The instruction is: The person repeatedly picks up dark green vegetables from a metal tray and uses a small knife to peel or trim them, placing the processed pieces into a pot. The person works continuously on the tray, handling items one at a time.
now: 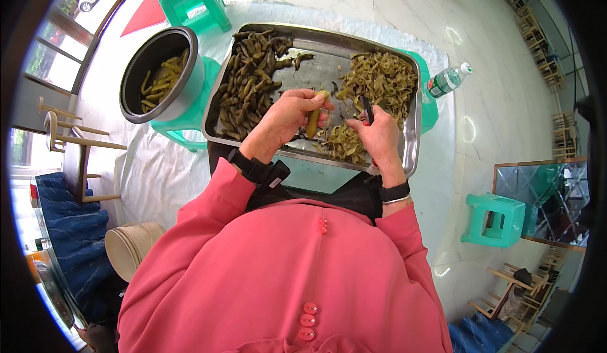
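Observation:
Between the fingers of my left hand is a peeled, yellow-green pickled vegetable piece, its lower end pointing down over the tray. To its right my right hand grips a black-handled peeler, partly hidden by the fingers. Both hands are above a rectangular stainless-steel tray. Dark, unpeeled vegetable pieces are heaped on the tray's left side. A large pile of thin peelings fills its right side, and a smaller heap of peelings lies near the front, beneath my hands.
A dark-lined pot holding several peeled pieces stands on a green plastic stool at left. At the tray's right is a plastic bottle. Other green stools and a beige bucket stand around.

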Demonstrator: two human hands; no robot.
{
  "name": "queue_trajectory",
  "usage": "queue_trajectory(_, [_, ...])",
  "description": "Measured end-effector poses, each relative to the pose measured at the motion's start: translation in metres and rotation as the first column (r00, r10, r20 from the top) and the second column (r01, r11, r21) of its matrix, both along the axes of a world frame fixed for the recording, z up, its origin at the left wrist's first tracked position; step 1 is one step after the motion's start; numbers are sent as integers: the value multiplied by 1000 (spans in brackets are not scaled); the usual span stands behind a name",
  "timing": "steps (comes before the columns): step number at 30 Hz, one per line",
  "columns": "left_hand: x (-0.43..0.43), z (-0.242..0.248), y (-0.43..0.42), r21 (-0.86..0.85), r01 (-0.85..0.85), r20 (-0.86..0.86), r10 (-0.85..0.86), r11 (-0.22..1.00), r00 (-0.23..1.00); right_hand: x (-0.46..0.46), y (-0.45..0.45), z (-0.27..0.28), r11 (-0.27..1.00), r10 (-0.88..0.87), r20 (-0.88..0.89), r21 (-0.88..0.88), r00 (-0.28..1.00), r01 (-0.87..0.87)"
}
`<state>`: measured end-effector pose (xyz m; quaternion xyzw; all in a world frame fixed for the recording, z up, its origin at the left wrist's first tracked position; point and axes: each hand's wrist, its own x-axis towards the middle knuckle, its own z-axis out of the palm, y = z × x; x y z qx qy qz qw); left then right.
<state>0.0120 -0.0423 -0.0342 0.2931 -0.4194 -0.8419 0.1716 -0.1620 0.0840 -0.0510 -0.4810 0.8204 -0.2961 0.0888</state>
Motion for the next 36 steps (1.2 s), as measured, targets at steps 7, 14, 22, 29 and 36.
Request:
queue_trajectory(7, [-3,-16,0,317,75,-205,-9,945,979,6,-9,5,988,-44,151,-143,988,66])
queue_trajectory(14, [-3,-20,0,392,103,-267,6,914,964,12,-17,-6,982,23,175,-188,984,11])
queue_trajectory(22, [10,-12,-3,38,-163,85,159,986,984,-8,-13,-27,989,-109,208,-73,972,127])
queue_trajectory(29, [11,-25,-11,332,17,-205,54,943,977,8,-14,-13,970,111,48,215,993,-118])
queue_trajectory(36, [14,-28,-11,529,105,-366,114,842,923,3,-1,-21,996,44,206,66,978,-59])
